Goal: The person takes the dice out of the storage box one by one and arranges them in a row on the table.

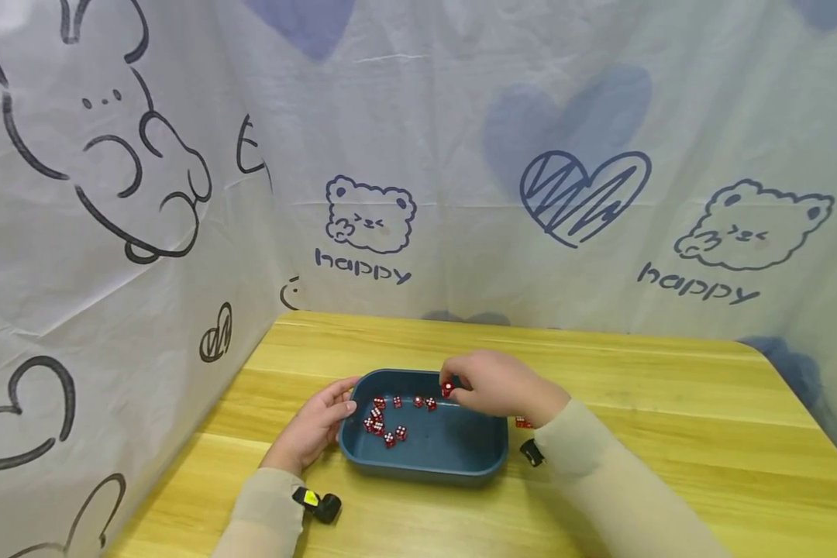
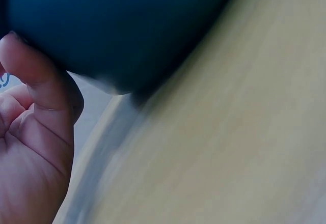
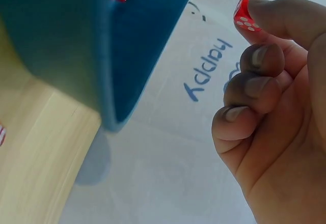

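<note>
A dark blue rectangular tray sits on the wooden table, with several red dice inside, mostly towards its left end. My left hand grips the tray's left end, thumb at the rim and fingers along the outer wall. Over the back right of the tray, my right hand pinches one red die with white dots between thumb and index finger. The other fingers of that hand are curled towards the palm in the right wrist view.
More red dice lie on the table just right of the tray, partly hidden by the right wrist. The yellow wood-grain table runs on to the right. White cloth printed with hearts and bears hangs behind and on the left.
</note>
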Demonstrator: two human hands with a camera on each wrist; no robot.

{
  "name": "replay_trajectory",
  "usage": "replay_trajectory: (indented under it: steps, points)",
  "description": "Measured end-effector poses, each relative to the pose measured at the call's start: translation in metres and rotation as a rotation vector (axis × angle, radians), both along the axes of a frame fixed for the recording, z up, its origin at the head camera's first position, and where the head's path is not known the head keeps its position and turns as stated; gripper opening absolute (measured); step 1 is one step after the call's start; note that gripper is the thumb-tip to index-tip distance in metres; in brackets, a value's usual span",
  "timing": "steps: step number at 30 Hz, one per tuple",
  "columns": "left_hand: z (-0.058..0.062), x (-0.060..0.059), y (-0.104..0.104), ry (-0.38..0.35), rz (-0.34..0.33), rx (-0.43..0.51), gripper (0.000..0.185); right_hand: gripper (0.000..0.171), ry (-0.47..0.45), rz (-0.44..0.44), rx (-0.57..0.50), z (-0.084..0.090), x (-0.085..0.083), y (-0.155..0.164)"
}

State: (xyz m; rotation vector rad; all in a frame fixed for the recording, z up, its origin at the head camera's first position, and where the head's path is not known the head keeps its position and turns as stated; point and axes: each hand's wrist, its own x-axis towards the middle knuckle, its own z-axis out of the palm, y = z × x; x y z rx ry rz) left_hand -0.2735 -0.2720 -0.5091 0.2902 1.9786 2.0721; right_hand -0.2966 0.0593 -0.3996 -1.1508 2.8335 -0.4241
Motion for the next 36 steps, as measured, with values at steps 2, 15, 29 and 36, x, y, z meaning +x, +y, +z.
replay_trajectory:
  steps: [2, 15, 29, 36]
  points:
    - [0.000, -0.001, 0.000, -0.001, 0.000, -0.005, 0.053, 0.020, -0.016, -0.022, -0.010, 0.000, 0.001, 0.007]
    - [0.000, 0.000, -0.001, 0.001, -0.005, 0.007, 0.053, 0.018, -0.041, -0.090, -0.057, -0.009, 0.006, 0.050]
    - [0.001, 0.001, -0.001, 0.007, -0.001, 0.003, 0.053, 0.016, -0.067, -0.131, -0.081, -0.016, 0.011, 0.072]
    - [0.003, 0.002, 0.001, 0.008, 0.003, -0.004, 0.053, 0.015, -0.046, -0.147, -0.090, -0.023, 0.012, 0.086]
